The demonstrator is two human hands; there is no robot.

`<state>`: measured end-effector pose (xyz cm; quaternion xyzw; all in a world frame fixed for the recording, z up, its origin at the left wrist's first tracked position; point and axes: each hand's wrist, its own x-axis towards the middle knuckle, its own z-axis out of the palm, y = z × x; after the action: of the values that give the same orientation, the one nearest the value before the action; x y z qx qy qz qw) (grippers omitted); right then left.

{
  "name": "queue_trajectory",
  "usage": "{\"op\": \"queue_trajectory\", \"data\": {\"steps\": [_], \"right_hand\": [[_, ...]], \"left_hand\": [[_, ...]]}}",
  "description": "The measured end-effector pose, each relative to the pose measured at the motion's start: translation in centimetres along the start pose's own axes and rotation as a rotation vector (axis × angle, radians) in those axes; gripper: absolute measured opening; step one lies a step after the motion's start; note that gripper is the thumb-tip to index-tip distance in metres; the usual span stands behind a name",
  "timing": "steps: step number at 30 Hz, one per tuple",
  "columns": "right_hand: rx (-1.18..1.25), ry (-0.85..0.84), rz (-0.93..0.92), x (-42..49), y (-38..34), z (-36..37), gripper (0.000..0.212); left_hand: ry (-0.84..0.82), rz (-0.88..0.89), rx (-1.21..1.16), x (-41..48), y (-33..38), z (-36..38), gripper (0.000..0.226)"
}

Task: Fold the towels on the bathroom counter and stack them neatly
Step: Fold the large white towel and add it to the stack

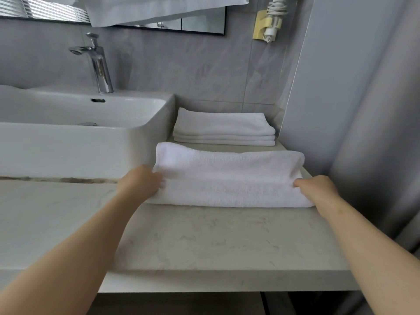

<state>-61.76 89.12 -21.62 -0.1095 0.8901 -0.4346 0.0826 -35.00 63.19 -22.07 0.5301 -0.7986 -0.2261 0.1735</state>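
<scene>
Both sets of fingertips vanish into the cloth, so how deep they reach is hard to tell. The left hand (140,181) curls its fingers into the left end of the thick white terry towel (229,178) folded into a long pad, and the right hand (317,186) pinches the right end the same way. That towel sits just right of centre in the frame on the pale marbled stone counter (204,242), its long axis running left to right. Behind it, toward the grey tiled wall, lies a flat stack of thinner folded white towels (223,129); about three layers show, though the edges blur together. A third white cloth hanging at the top (159,9) is cut off by the frame. The white rectangular ceramic basin (86,142) with one chrome tap (97,64) fills the left.
</scene>
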Motion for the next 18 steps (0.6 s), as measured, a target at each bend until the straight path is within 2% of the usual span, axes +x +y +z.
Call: {"op": "queue_trajectory", "data": {"steps": [2,5,8,10,14,18], "right_hand": [[0.004,0.033,-0.043,-0.4,0.4,0.1,0.023],[0.004,0.13,-0.174,-1.3,1.5,0.4,0.043],[0.019,0.187,-0.244,-2.3,2.0,0.4,0.052],[0.074,0.172,-0.259,-2.5,2.1,0.2,0.048],[0.151,0.152,-0.315,-3.1,2.0,0.0,0.043],[0.341,0.136,-0.326,-3.6,2.4,-0.4,0.031]], "left_hand": [[0.0,0.011,-0.008,-0.2,-0.2,0.0,0.02],[-0.019,0.009,-0.087,-0.6,-0.2,-0.1,0.015],[-0.007,0.006,-0.331,-1.4,-0.6,-0.1,0.019],[0.033,0.01,-0.424,-2.1,-0.8,0.1,0.023],[0.192,0.039,-0.348,-3.0,-1.2,0.5,0.02],[0.222,0.029,-0.488,-3.4,-1.3,0.1,0.018]]}}
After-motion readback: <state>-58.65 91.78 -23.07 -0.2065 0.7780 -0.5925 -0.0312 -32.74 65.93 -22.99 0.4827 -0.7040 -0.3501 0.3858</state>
